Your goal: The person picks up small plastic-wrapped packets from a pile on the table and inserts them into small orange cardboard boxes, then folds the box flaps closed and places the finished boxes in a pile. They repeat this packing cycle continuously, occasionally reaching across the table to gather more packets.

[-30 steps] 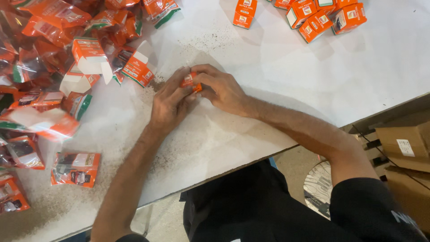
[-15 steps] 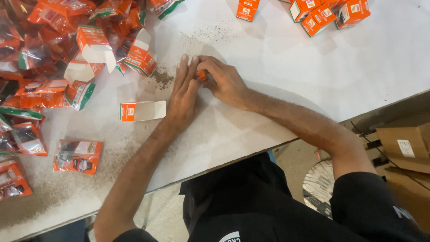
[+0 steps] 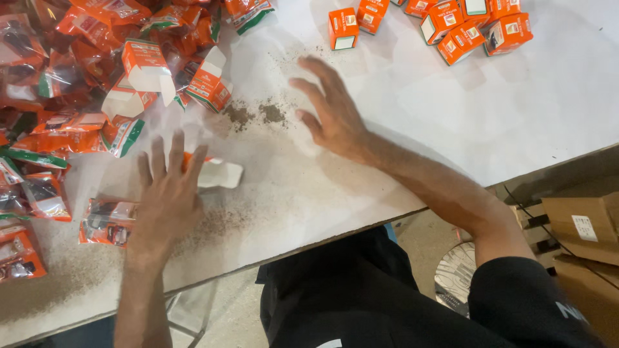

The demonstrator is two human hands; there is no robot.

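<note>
My left hand (image 3: 167, 196) lies flat with fingers spread on a flattened orange and white carton (image 3: 218, 173) on the white table (image 3: 400, 135). Its fingertips cover the carton's orange end. My right hand (image 3: 329, 109) hovers open over the table, fingers apart, holding nothing, a little below the closed orange boxes (image 3: 438, 26). Two small patches of brown powder (image 3: 258, 115) lie between the hands. A clear packet with orange print (image 3: 106, 222) lies just left of my left wrist.
A heap of orange and green packets and open cartons (image 3: 84, 77) fills the table's left side. Brown dust is scattered along the front edge (image 3: 213, 225). Cardboard boxes (image 3: 580, 225) and a fan grille (image 3: 458, 283) sit on the floor to the right.
Both hands were together at the middle, pinching a small orange item. They have separated: the left moved down-left onto the flat carton, the right opened and moved right toward the boxes.
</note>
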